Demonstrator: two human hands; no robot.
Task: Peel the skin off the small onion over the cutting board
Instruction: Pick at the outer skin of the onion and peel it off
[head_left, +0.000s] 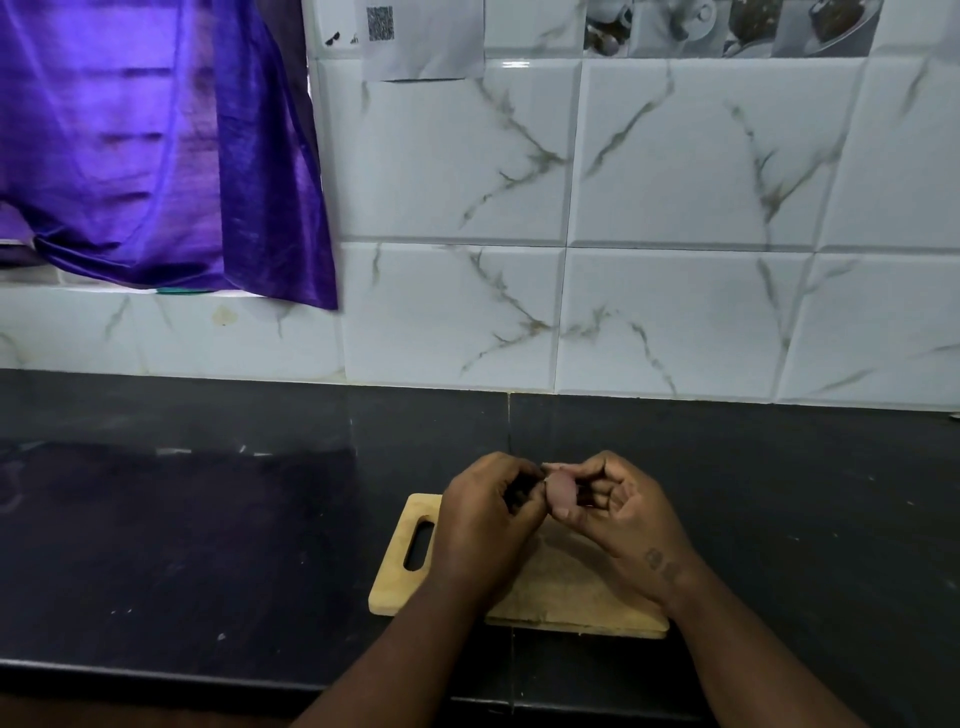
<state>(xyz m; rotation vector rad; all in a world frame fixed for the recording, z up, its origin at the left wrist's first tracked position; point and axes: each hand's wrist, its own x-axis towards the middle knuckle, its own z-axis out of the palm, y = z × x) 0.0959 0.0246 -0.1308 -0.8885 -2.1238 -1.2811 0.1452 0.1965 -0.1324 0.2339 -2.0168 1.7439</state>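
Note:
A small pinkish onion (562, 491) is held above the far edge of a wooden cutting board (566, 587). My right hand (621, 512) grips the onion between thumb and fingers. My left hand (485, 519) is curled beside it, its fingertips pinching at the onion's left end; something dark shows inside that hand, too hidden to name. The board lies on the black counter, with a handle slot at its left end, and my wrists cover much of it.
The black counter (208, 545) stretches left and right of the board, its front edge near the bottom. White marble-look tiles (675, 260) form the back wall. A purple curtain (156, 156) hangs at upper left.

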